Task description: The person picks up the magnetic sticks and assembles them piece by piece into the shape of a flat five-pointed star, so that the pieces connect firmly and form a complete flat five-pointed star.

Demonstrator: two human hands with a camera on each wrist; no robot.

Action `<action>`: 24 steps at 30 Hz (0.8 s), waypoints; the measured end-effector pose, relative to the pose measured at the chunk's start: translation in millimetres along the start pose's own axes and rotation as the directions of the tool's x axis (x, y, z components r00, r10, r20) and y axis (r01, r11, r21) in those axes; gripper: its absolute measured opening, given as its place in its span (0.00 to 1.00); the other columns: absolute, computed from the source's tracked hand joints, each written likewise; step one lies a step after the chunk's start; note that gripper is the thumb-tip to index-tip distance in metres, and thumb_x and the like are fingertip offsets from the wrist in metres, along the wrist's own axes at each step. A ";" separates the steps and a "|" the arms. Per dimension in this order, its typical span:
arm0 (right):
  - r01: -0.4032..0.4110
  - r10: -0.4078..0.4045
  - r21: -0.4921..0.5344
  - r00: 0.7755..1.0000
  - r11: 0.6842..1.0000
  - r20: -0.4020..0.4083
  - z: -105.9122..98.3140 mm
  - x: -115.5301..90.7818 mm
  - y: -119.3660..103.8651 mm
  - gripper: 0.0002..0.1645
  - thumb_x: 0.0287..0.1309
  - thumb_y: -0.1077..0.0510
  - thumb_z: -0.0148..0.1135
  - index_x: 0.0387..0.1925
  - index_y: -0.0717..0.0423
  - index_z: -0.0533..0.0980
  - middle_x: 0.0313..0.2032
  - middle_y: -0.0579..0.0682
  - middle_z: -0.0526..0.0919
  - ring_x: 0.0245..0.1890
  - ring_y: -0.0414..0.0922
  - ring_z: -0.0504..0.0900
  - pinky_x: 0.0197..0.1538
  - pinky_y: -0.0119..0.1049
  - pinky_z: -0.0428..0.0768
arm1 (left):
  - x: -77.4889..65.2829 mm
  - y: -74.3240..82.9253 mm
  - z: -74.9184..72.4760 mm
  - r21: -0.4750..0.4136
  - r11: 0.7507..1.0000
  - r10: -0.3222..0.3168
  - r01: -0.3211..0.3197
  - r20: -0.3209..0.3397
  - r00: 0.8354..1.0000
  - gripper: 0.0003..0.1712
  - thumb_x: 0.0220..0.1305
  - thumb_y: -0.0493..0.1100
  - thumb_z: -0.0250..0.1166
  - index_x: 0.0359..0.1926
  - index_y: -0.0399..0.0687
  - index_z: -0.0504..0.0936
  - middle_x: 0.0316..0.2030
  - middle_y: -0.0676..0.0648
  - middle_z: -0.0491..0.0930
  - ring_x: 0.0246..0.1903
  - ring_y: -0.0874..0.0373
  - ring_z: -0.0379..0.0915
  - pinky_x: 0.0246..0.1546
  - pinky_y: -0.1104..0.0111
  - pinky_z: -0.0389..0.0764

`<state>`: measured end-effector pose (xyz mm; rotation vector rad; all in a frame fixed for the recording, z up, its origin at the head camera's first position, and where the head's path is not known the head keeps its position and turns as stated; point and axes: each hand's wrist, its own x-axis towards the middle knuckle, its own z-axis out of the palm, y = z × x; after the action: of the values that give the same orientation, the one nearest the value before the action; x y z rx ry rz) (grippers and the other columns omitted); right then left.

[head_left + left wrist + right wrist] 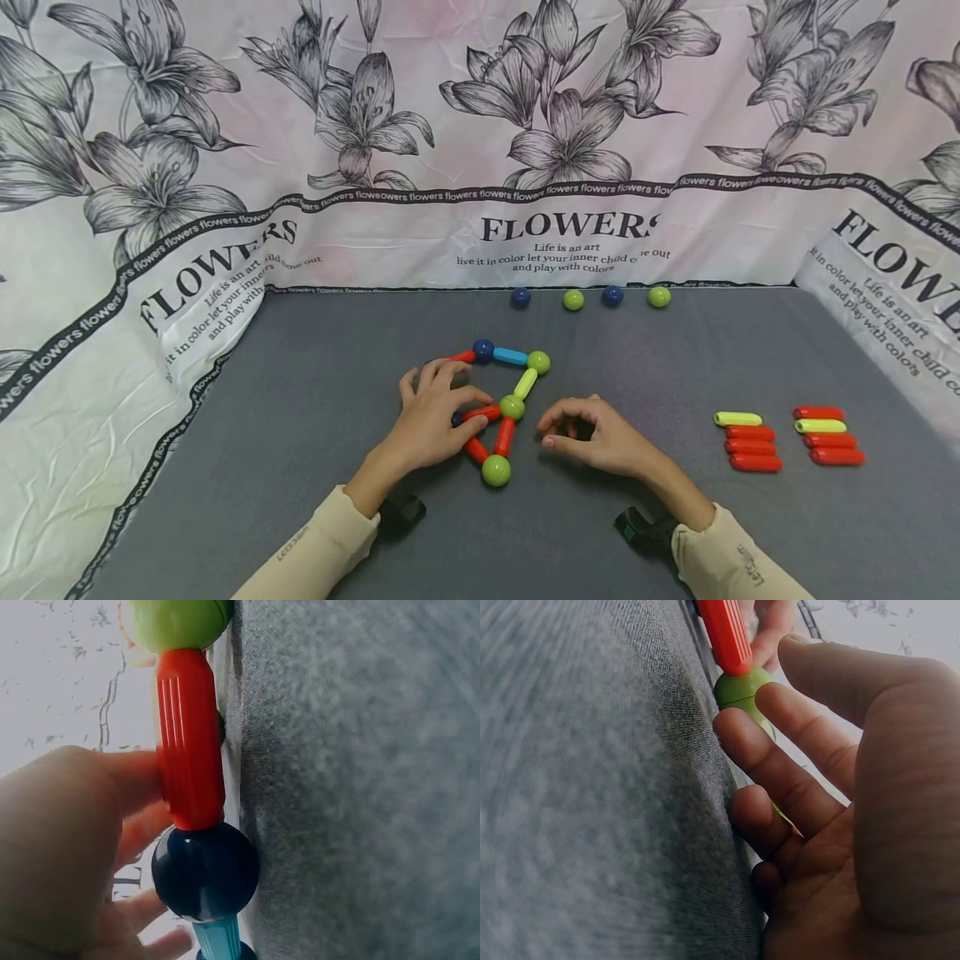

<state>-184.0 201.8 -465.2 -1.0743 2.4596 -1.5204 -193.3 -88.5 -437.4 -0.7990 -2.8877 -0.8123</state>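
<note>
A joined figure of magnetic-looking rods and balls lies on the grey table. My left hand (431,417) reaches over its left side, thumb and index finger on either side of a red rod (487,412) that meets the middle green ball (512,407). Two more red rods run to the lower green ball (496,471). A dark blue ball (205,871) is mostly hidden by the hand from above. Farther up, a yellow-green rod (526,384), green ball (538,362), light blue rod (511,357) and blue ball (483,350) continue the figure. To its right, my right hand (600,433) holds nothing, fingers loosely bent.
Along the back edge sit loose blue balls (521,297) and green balls (573,300). At the right lie two stacks of loose rods, the nearer with red rods (752,447) below a yellow-green one (738,418). A floral cloth (405,242) hangs behind the table.
</note>
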 end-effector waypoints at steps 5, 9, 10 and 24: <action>-0.002 0.002 0.001 1.000 1.000 0.001 -0.2 0.3 -0.6 0.08 0.61 0.62 0.71 0.41 0.49 0.85 0.32 0.41 0.87 0.23 0.37 0.74 0.28 0.31 0.73 | 0.4 -5.1 -3.0 -0.009 0.999 -0.034 0.034 0.037 0.999 0.20 0.67 0.57 0.67 0.57 0.62 0.85 0.80 0.44 0.53 0.80 0.34 0.31 0.69 0.28 0.29; -0.001 0.000 0.015 1.000 1.000 0.003 0.4 0.2 0.2 0.07 0.61 0.62 0.70 0.41 0.50 0.85 0.32 0.42 0.87 0.23 0.37 0.73 0.26 0.31 0.72 | 0.5 -9.8 -6.9 -0.009 0.997 -0.081 0.082 0.113 0.990 0.21 0.68 0.62 0.64 0.57 0.62 0.84 0.81 0.46 0.50 0.81 0.36 0.29 0.70 0.28 0.31; 0.006 -0.006 0.017 1.000 1.000 0.004 0.5 0.3 0.6 0.07 0.61 0.62 0.70 0.41 0.51 0.85 0.32 0.43 0.87 0.23 0.37 0.73 0.26 0.31 0.72 | 0.6 -10.7 -7.8 -0.010 0.996 -0.084 0.085 0.121 0.989 0.20 0.68 0.62 0.64 0.55 0.62 0.84 0.81 0.47 0.50 0.81 0.37 0.29 0.70 0.28 0.32; -0.042 0.041 0.036 0.998 0.998 0.040 -1.1 0.6 -4.7 0.07 0.63 0.60 0.69 0.42 0.51 0.85 0.34 0.42 0.87 0.23 0.38 0.74 0.27 0.31 0.74 | 3.7 -35.3 0.4 -0.144 0.989 -0.005 0.013 0.057 0.998 0.09 0.64 0.62 0.68 0.42 0.71 0.84 0.79 0.55 0.56 0.81 0.44 0.33 0.68 0.36 0.47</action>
<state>-182.4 201.0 -460.6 -1.0302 2.4028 -1.5124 -213.6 -112.4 -454.0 -0.8346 -2.9099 -1.0263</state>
